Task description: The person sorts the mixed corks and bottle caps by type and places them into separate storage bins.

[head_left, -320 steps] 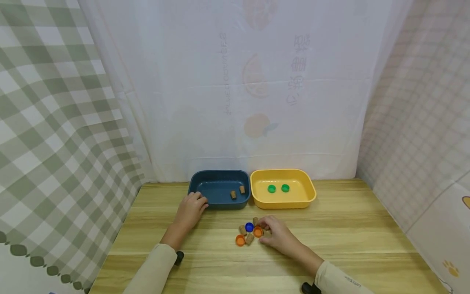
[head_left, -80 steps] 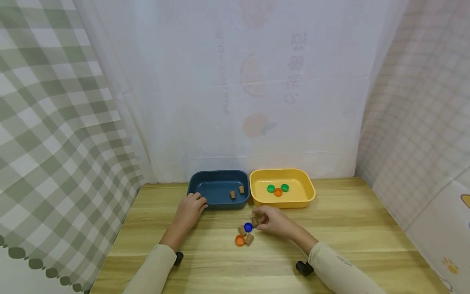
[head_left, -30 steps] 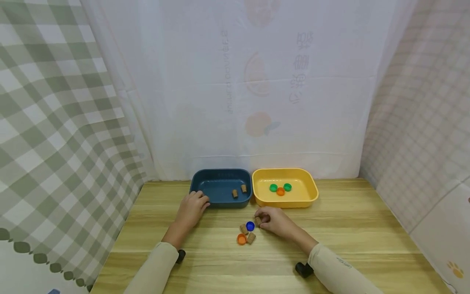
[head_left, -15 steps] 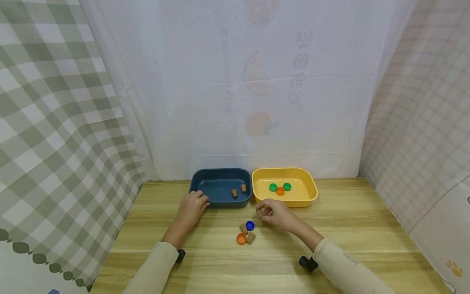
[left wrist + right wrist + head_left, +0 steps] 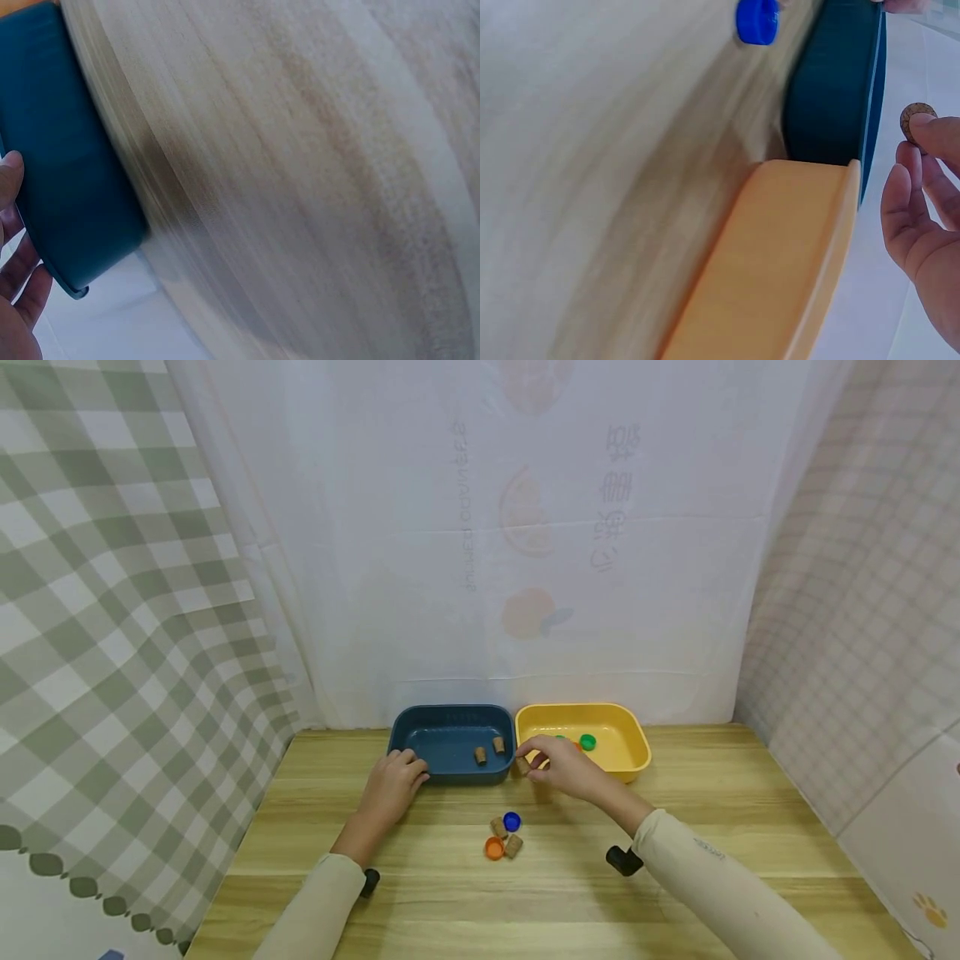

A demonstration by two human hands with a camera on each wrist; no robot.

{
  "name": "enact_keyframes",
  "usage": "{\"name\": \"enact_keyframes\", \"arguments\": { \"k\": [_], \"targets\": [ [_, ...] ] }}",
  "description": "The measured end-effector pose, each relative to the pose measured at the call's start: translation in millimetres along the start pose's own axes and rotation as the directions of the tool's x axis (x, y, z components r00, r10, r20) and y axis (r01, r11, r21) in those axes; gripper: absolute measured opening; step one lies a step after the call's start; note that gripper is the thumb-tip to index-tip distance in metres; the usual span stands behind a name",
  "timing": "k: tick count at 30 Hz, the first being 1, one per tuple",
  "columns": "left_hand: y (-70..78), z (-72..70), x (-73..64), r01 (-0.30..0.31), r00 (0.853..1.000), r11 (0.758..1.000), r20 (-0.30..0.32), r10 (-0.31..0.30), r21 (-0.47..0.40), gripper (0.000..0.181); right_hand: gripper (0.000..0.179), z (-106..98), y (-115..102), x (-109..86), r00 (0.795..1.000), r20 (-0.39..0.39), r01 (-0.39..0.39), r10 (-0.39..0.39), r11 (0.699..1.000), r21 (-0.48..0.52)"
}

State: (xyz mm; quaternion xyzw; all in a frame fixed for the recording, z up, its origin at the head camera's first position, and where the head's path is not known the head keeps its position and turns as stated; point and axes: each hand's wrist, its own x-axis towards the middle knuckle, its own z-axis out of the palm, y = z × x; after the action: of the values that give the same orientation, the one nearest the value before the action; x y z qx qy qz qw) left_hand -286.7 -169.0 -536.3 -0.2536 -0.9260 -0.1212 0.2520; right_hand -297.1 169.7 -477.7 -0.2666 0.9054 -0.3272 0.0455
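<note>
My right hand [image 5: 566, 767] pinches a cork [image 5: 522, 766] between thumb and fingertips. In the head view it overlaps the front left corner of the yellow tray [image 5: 622, 774]; the right wrist view shows the cork [image 5: 917, 120] held above the tray rims. My left hand [image 5: 390, 787] grips the rim of the dark blue tray [image 5: 450, 777] at its front left corner. Two corks [image 5: 481, 756] lie inside the blue tray. Green caps [image 5: 588, 742] and an orange cap lie in the yellow one, partly hidden by my right hand.
In front of the trays, a blue cap [image 5: 512, 821], an orange cap [image 5: 494, 848] and two corks [image 5: 513, 846] sit close together on the wooden table [image 5: 450, 910]. A white curtain [image 5: 420, 610] hangs behind the trays, and a checked cloth [image 5: 135, 635] hangs at the left.
An orange cap now lies in the yellow tray. My right hand took a cork from the pile and has raised it toward the trays. My left hand has stayed on the blue tray.
</note>
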Motion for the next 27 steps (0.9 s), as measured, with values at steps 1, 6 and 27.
{"name": "enact_keyframes", "arguments": {
  "k": [1, 6, 27],
  "targets": [
    [0.1, 0.2, 0.1, 0.001, 1.000, 1.000, 0.003, -0.001, 0.000, 0.006, 0.032, -1, -1, 2.6, 1.000, 0.003, -0.004, 0.004, 1.000, -0.003],
    [1.1, 0.7, 0.5, 0.003, 1.000, 1.000, 0.000, -0.003, 0.010, 0.006, 0.032, -5, -4, 16.1, 1.000, 0.014, -0.002, 0.002, 1.000, 0.008],
    [0.5, -0.5, 0.6, 0.005, 1.000, 1.000, -0.012, -0.005, 0.017, 0.007, 0.032, -13, -7, 64.7, 0.997, 0.060, -0.044, 0.046, 0.999, -0.025]
  ]
}}
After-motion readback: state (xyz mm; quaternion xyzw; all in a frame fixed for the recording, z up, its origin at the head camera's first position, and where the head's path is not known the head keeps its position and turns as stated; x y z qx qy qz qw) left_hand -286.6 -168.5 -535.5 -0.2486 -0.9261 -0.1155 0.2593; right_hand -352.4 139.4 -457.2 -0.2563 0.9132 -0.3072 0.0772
